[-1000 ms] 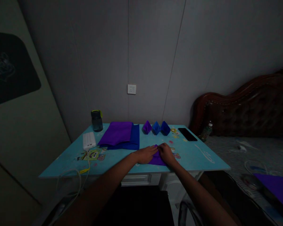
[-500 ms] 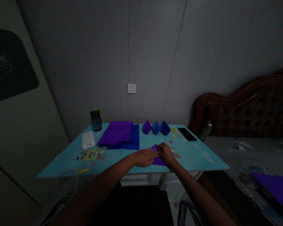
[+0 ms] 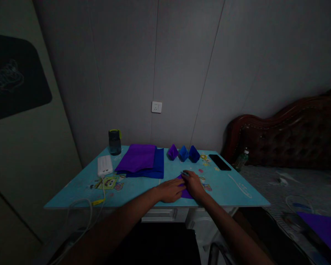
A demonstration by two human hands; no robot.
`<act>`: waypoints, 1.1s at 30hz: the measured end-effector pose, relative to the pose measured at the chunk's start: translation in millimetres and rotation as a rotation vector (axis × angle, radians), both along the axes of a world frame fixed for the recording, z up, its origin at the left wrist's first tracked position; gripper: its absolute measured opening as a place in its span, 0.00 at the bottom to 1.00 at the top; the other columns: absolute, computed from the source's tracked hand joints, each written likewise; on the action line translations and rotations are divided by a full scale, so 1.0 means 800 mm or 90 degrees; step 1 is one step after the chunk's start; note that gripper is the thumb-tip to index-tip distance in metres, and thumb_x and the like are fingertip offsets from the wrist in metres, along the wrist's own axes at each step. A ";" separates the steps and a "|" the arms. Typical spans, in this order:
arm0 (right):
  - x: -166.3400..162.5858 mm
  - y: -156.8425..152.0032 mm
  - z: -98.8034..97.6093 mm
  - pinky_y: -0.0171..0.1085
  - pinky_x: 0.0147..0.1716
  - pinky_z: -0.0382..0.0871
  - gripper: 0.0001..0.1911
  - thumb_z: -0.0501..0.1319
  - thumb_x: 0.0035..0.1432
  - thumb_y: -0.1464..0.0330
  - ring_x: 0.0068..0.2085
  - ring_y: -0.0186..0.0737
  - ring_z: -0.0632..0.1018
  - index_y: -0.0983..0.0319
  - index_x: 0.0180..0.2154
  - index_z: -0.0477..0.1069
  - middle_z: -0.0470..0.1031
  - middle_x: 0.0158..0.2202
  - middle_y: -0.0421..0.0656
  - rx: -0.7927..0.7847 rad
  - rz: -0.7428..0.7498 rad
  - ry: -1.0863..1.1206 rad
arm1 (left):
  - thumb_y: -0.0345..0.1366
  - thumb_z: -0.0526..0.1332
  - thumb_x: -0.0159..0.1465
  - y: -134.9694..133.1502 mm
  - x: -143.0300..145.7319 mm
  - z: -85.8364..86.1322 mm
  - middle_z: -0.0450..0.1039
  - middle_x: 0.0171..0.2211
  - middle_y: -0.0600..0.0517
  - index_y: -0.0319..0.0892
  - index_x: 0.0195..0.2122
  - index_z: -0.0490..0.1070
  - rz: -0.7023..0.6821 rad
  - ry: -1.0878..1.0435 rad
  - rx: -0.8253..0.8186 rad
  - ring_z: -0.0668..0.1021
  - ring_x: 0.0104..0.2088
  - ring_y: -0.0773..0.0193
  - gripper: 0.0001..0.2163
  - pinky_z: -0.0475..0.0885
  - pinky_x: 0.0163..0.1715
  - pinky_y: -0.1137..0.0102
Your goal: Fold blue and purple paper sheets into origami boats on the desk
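Note:
A folded piece of purple paper (image 3: 186, 193) lies flat near the front edge of the light-blue table (image 3: 143, 189). My left hand (image 3: 171, 189) rests on the paper's left side, fingers stretched out flat. Over its right side and top lies my right hand (image 3: 192, 183), fingers extended and lightly bent, pressing the paper down. Both hands cover much of the sheet. Behind them stand three folded paper shapes: a purple one (image 3: 173, 152), a blue one (image 3: 183, 154) and a dark blue one (image 3: 194, 154).
Purple sheets (image 3: 138, 157) over blue sheets (image 3: 159, 165) lie back left. A dark bottle (image 3: 115, 142) and a white power bank (image 3: 105, 165) with a cable stand further left. A black phone (image 3: 220, 162) lies at the right; a green bottle (image 3: 241, 159) stands beyond the table.
The camera view has shifted slightly, so the scene sits a little lower. My right fingers have moved slightly over the paper's top; my left hand stays flat on it.

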State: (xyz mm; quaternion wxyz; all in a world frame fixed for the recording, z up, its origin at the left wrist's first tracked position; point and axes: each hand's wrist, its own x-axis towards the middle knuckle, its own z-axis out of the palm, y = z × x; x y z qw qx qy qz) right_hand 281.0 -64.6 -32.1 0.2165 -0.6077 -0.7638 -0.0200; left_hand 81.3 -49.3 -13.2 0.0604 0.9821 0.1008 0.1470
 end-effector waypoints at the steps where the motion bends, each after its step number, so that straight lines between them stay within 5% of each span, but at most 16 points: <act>1: -0.001 0.000 0.001 0.43 0.56 0.60 0.20 0.57 0.58 0.74 0.56 0.48 0.69 0.60 0.52 0.74 0.71 0.56 0.49 -0.008 0.004 -0.002 | 0.36 0.50 0.67 0.000 -0.001 0.000 0.61 0.61 0.39 0.34 0.58 0.64 0.011 0.002 -0.005 0.63 0.62 0.52 0.20 0.55 0.64 0.60; 7: 0.004 0.000 0.001 0.42 0.55 0.63 0.22 0.54 0.57 0.77 0.53 0.46 0.73 0.64 0.52 0.74 0.75 0.52 0.51 -0.021 0.048 0.033 | 0.38 0.48 0.69 0.006 -0.003 -0.006 0.57 0.65 0.42 0.37 0.63 0.57 0.009 0.033 -0.049 0.58 0.66 0.55 0.23 0.52 0.65 0.60; 13: 0.018 -0.014 -0.008 0.45 0.59 0.62 0.24 0.51 0.61 0.74 0.58 0.43 0.71 0.62 0.58 0.68 0.69 0.59 0.48 -0.033 0.124 0.137 | 0.38 0.46 0.69 0.006 -0.003 -0.006 0.52 0.67 0.40 0.35 0.66 0.50 0.006 0.053 -0.074 0.55 0.67 0.54 0.25 0.51 0.66 0.58; 23: 0.023 -0.050 -0.012 0.46 0.59 0.63 0.21 0.50 0.63 0.73 0.57 0.44 0.72 0.60 0.54 0.72 0.69 0.59 0.47 -0.044 0.068 0.144 | 0.39 0.46 0.70 0.009 -0.003 -0.010 0.49 0.67 0.39 0.34 0.66 0.50 -0.003 0.054 -0.076 0.53 0.67 0.55 0.26 0.49 0.66 0.58; 29: 0.040 -0.081 0.013 0.46 0.61 0.59 0.19 0.56 0.62 0.68 0.60 0.45 0.69 0.57 0.55 0.71 0.67 0.60 0.46 -0.118 0.128 0.148 | 0.40 0.48 0.69 0.013 -0.003 -0.015 0.51 0.67 0.42 0.39 0.66 0.51 -0.009 0.024 -0.089 0.55 0.67 0.57 0.25 0.49 0.66 0.59; 33: 0.044 -0.089 0.034 0.48 0.62 0.55 0.30 0.62 0.57 0.56 0.62 0.49 0.66 0.58 0.59 0.66 0.63 0.63 0.48 -0.180 0.162 0.164 | 0.46 0.55 0.66 0.010 -0.007 -0.007 0.51 0.67 0.41 0.40 0.66 0.52 0.002 0.022 -0.120 0.56 0.67 0.53 0.30 0.51 0.65 0.57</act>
